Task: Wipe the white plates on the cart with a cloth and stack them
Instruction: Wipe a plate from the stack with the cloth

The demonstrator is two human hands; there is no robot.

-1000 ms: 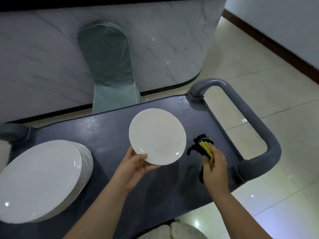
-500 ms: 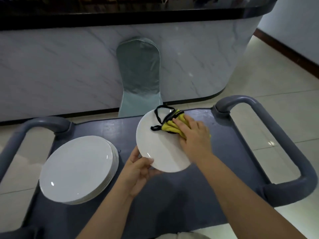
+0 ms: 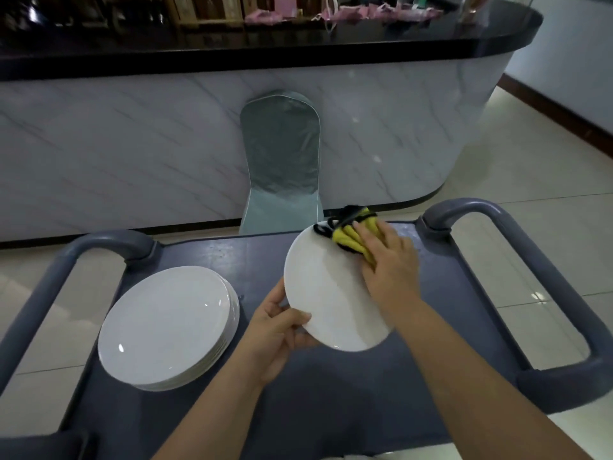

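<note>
One white plate [image 3: 325,293] is held tilted above the middle of the cart [image 3: 331,403], lifted off its dark top. It is gripped at its near-left rim by the left hand [image 3: 277,330], with the thumb laid on the upper face and the fingers curled underneath. A yellow cloth [image 3: 351,239] with black trim is pressed onto the far-right part of the plate by the right hand [image 3: 389,265], whose fingers are spread flat over it. Whether the thumb is hooked round the cloth cannot be seen. A stack of plates [image 3: 166,327] is set by the left end of the cart, apart from the plate in hand.

Wiping the upper face appears to be the step in hand. It is best done with the cloth drawn in overlapping sweeps from the far rim toward the near one, so that no strip is missed. The rim itself should be run round last. The pressure should be met by the fingers under the plate, since a one-sided grip may let it tip or slip. The patch under the left thumb can be reached only if the grip is shifted.
</note>
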